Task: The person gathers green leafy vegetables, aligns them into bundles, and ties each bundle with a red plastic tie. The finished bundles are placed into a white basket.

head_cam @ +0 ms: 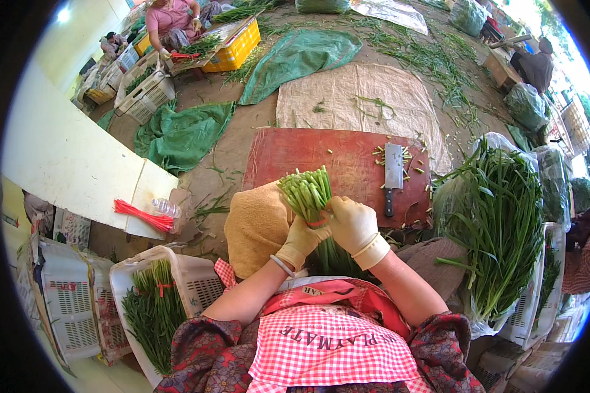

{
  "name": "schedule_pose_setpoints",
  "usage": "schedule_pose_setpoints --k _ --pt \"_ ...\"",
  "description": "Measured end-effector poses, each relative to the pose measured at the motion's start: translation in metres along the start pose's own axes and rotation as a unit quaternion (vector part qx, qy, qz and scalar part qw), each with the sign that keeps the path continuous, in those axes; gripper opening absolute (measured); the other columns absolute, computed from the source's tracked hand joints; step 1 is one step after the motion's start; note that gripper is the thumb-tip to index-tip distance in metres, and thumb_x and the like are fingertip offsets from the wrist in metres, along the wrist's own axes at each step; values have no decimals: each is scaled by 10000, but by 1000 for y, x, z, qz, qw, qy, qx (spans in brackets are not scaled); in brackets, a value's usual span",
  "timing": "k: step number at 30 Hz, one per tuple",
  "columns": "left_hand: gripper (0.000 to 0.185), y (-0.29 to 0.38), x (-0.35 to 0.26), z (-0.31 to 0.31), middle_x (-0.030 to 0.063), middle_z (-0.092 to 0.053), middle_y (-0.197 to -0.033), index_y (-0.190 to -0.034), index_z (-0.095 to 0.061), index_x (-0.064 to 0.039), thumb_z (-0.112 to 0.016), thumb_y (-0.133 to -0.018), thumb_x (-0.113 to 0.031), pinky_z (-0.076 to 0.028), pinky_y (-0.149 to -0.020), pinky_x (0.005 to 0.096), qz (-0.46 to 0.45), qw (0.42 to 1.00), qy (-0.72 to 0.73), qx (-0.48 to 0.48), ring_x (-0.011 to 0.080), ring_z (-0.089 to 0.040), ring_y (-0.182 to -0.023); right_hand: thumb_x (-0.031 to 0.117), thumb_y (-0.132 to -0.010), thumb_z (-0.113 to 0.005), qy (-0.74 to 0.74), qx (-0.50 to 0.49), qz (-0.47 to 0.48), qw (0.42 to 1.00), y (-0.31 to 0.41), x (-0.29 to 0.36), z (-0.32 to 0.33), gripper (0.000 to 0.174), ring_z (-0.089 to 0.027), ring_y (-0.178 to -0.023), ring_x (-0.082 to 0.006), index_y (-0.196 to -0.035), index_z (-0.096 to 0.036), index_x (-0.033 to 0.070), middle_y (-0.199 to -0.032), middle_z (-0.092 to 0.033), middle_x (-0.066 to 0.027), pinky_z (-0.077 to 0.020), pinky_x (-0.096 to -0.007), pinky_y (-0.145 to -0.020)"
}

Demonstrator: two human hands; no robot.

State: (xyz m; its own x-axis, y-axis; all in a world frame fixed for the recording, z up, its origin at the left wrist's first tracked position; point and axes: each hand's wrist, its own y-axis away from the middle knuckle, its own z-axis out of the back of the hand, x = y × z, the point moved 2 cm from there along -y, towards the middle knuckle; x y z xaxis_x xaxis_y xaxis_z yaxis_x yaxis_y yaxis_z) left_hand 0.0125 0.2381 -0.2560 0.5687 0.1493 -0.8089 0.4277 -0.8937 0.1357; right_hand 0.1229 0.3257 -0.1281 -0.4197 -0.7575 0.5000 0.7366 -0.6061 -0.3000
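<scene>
A bunch of green stalks (pixel 307 194), cut ends up, stands in front of me with a red band (pixel 316 224) around it. My left hand (pixel 302 241), in a pale glove, is wrapped around the bunch at the band. My right hand (pixel 353 223), gloved too, has its fingers bent at the bunch's right side by the band; whether it pinches the band is hidden. Beyond the hands lies a red board (pixel 295 152). On its right side rests a cleaver (pixel 394 169) with a black handle, among short cut stalk pieces (pixel 419 170).
A big heap of leafy greens (pixel 501 231) is at the right. A white crate (pixel 194 285) with banded bunches stands at the left. Red ties (pixel 145 215) and a clear plastic bottle (pixel 165 208) lie on a ledge. A co-worker (pixel 172 22) sits at the upper left.
</scene>
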Motion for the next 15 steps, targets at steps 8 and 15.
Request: schedule_pose_setpoints --k 8,15 --pt "808 8 13 0 79 -651 -1283 -1348 -516 -32 -933 -719 -322 -484 -1030 335 78 956 -284 14 177 -604 -1169 170 -819 -762 -185 -100 -11 978 -41 17 67 135 -667 -679 -346 -852 -665 83 -747 -666 -160 -522 -423 -589" --pt "767 15 23 5 74 -680 -1245 -1303 -584 -39 -937 -703 -361 -487 -1002 333 107 946 -306 -24 171 -610 -1157 316 -920 -748 -355 -255 35 899 -136 -7 190 302 -682 -701 -230 -982 -677 29 -822 -728 -122 -550 -342 -655"
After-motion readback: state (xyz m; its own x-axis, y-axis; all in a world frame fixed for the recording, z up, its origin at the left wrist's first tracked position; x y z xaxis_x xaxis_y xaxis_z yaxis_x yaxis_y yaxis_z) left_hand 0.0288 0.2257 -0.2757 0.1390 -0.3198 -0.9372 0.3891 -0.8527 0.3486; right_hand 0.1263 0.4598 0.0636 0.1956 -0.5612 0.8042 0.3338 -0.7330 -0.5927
